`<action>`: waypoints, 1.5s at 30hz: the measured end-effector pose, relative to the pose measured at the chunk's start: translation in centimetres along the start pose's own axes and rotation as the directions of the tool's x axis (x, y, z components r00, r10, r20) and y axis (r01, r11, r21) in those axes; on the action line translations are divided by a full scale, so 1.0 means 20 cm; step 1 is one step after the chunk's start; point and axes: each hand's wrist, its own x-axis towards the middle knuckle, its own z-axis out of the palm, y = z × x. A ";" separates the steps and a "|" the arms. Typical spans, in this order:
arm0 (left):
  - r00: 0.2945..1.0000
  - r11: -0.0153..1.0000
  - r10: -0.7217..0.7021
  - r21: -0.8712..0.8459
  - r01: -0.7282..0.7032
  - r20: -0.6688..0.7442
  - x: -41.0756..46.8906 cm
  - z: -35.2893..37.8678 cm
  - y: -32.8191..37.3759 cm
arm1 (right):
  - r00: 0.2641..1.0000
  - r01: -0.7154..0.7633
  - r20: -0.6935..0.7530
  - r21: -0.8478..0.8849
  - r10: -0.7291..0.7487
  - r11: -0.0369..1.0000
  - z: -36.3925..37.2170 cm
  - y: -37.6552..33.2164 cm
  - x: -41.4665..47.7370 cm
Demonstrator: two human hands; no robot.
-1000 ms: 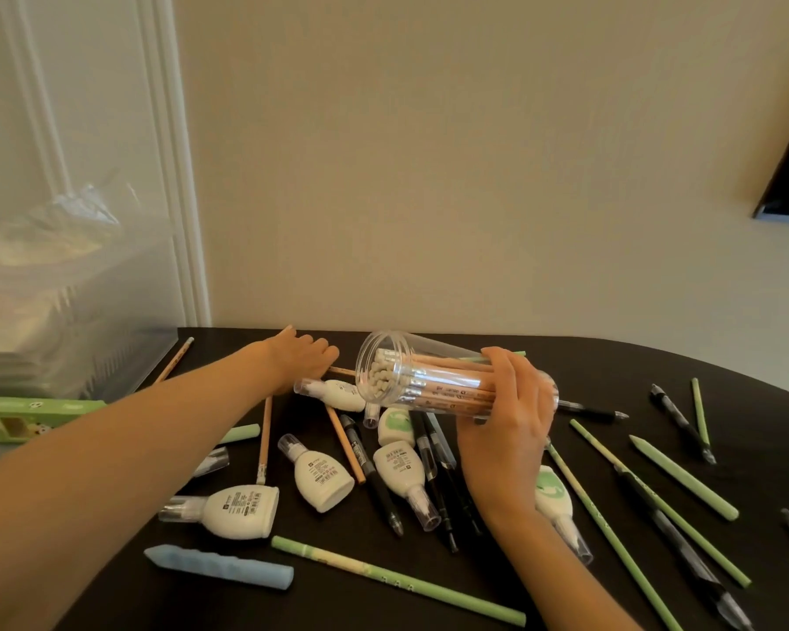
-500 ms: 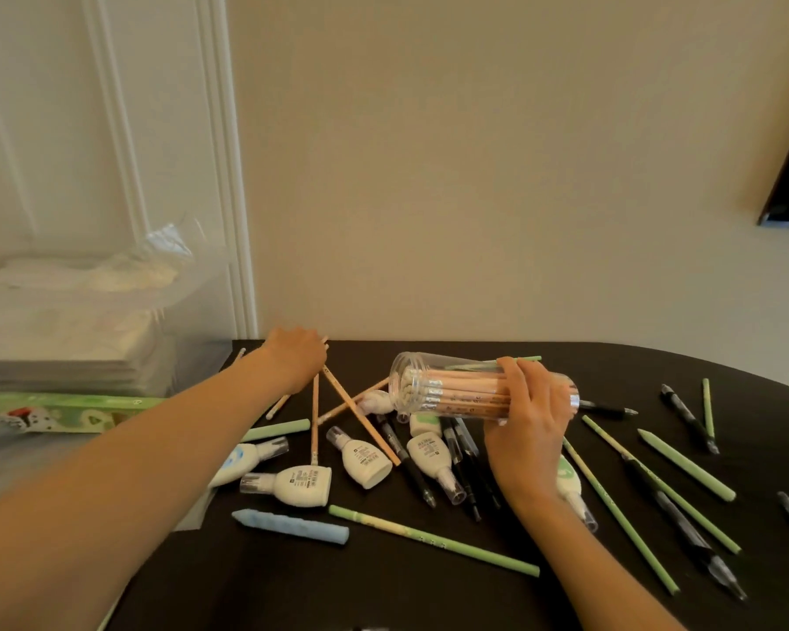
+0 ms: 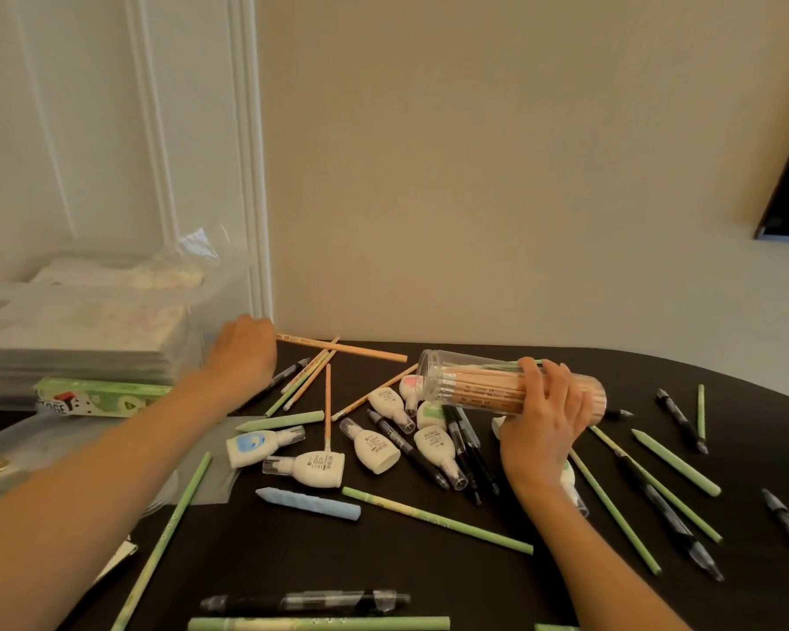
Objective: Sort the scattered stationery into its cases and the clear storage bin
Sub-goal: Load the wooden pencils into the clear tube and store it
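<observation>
A dark table is being seen under both hands. A plain wall is standing behind them, with white trim above the left hand.

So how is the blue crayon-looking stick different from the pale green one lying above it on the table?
The blue stick is light blue with a spiral-looking wrap; the pale green stick is plain green. The blue stick looks thicker than the green stick. The blue stick lies alone on bare table, while the green stick's right end meets an upright-pointing orange pencil. Both point their tapered tips left and lie roughly level.
</observation>
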 end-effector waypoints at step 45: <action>1.000 0.997 -0.017 -0.079 0.015 -0.022 -0.14 -0.02 0.24 | 0.997 -0.080 -0.013 0.095 0.082 0.992 -0.04 0.01 0.03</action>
